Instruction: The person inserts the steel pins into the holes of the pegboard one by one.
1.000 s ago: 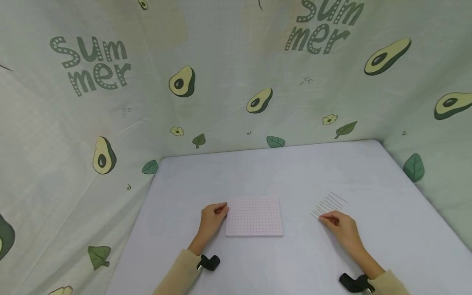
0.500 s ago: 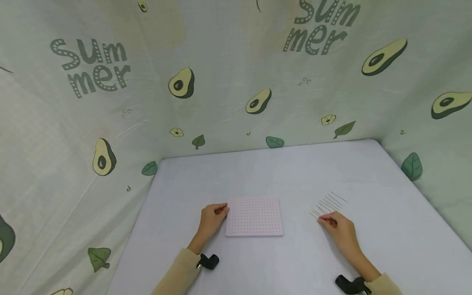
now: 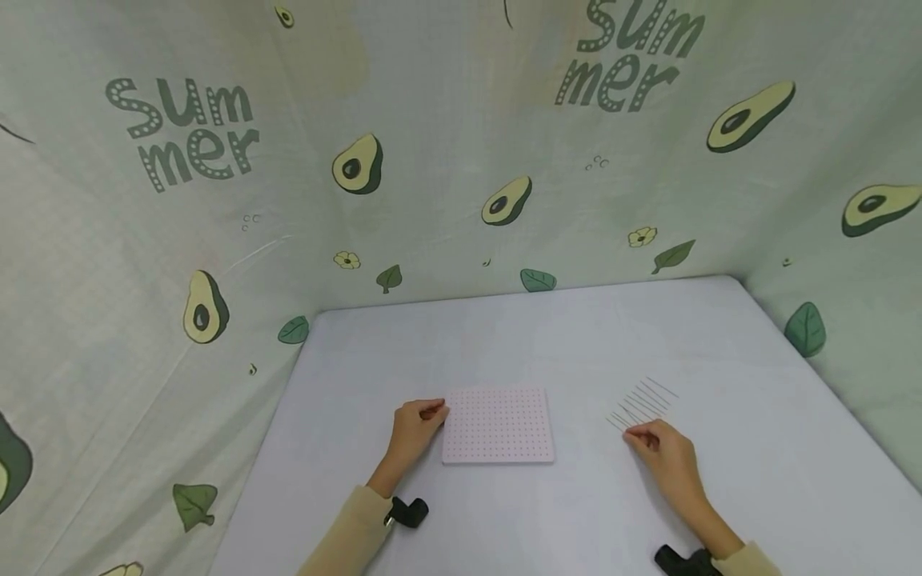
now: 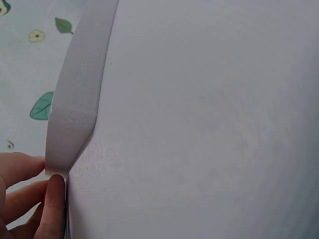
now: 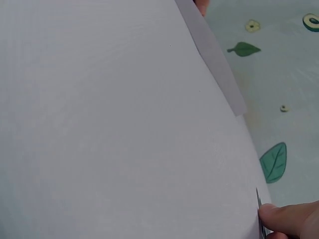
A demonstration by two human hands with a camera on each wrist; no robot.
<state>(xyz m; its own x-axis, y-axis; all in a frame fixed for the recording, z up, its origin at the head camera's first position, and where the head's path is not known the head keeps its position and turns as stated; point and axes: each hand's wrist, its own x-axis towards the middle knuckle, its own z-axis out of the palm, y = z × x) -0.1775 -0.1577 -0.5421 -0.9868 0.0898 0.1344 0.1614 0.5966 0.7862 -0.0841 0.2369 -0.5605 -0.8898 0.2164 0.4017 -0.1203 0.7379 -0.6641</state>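
Observation:
A pale pink board with rows of small holes [image 3: 499, 426] lies flat on the table. My left hand [image 3: 414, 432] pinches its left edge near the far corner; the left wrist view shows the thumb and a finger [image 4: 55, 199] at the corner of the board [image 4: 75, 89]. To the right, several thin dark sticks [image 3: 644, 397] lie side by side in a slanting row. At their near end, my right hand [image 3: 666, 456] has thumb and finger pinched together. In the right wrist view a thin pointed stick [image 5: 258, 199] juts from beside the fingertips.
A white-covered table [image 3: 475, 344] lies beneath everything. Behind and beside it hangs a pale green curtain [image 3: 432, 224] printed with avocados and leaves. Black wrist mounts [image 3: 410, 513] sit at both sleeves, close above the tabletop.
The right hand has drawn back slightly toward the body from the row of sticks, showing more of them. The left hand and the board stay in place.

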